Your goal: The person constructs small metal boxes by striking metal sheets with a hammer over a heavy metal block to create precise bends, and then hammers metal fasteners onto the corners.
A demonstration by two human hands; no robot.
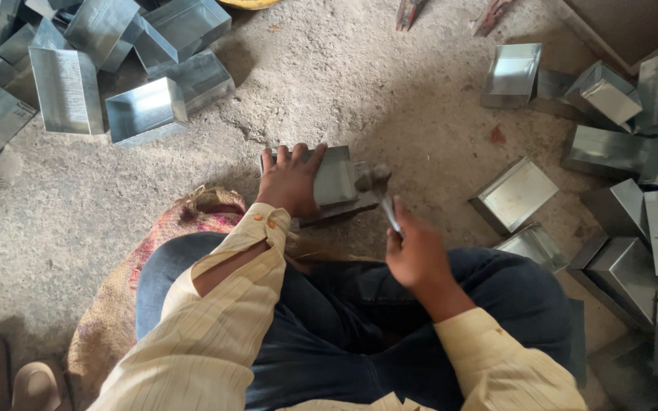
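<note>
My left hand presses flat on a folded sheet-metal box that lies on the concrete floor just in front of my crossed legs. My right hand grips the handle of a hammer, whose blurred head is at the box's right edge. A dark metal bar lies under the box's near side.
Several shiny metal boxes are piled at the upper left and more at the right. A burlap sack lies under me at the left. Two shoes sit at the bottom left corner.
</note>
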